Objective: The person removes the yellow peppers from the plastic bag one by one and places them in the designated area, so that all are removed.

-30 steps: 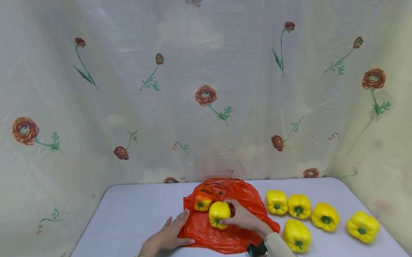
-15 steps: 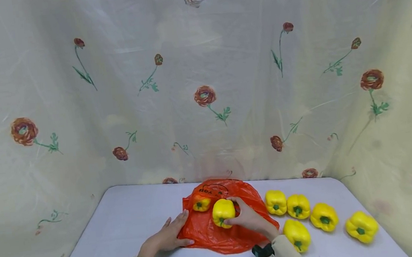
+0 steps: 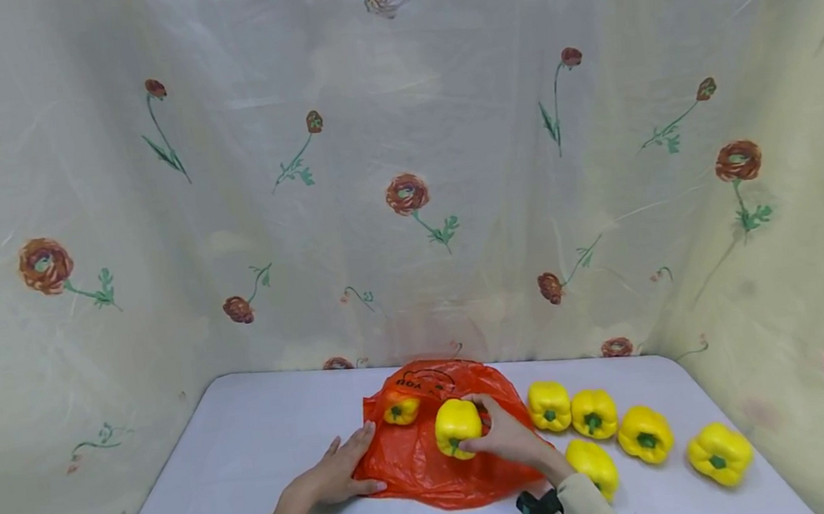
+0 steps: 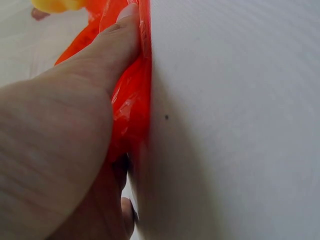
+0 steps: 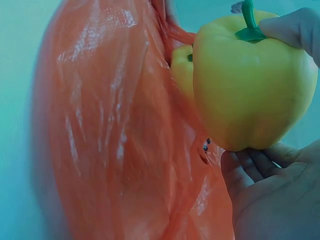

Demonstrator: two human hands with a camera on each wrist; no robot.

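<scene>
My right hand [image 3: 510,438] pinches a yellow bell pepper [image 3: 456,425] between thumb and fingers, above the red plastic bag [image 3: 432,488]. In the right wrist view, the thumb lies by the green stem of this bell pepper [image 5: 252,85] and the fingertips touch its opposite end. Another yellow pepper [image 3: 402,411] sits partly under the bag's upper layer at its mouth. My left hand [image 3: 335,474] rests on the bag's left edge, fingers fairly straight. The left wrist view has the thumb [image 4: 107,47] lying against the bag; the other fingers are mostly hidden.
Several yellow bell peppers stand right of the bag: one pepper [image 3: 549,406] at the back, another pepper [image 3: 592,467] partly behind the right sleeve, and a pepper [image 3: 720,455] farthest right. The white table [image 3: 278,422] meets a flower-print curtain [image 3: 320,241] behind.
My right hand has moved a little to the right with the bell pepper, away from the one in the bag. The left hand has stayed on the bag's edge.
</scene>
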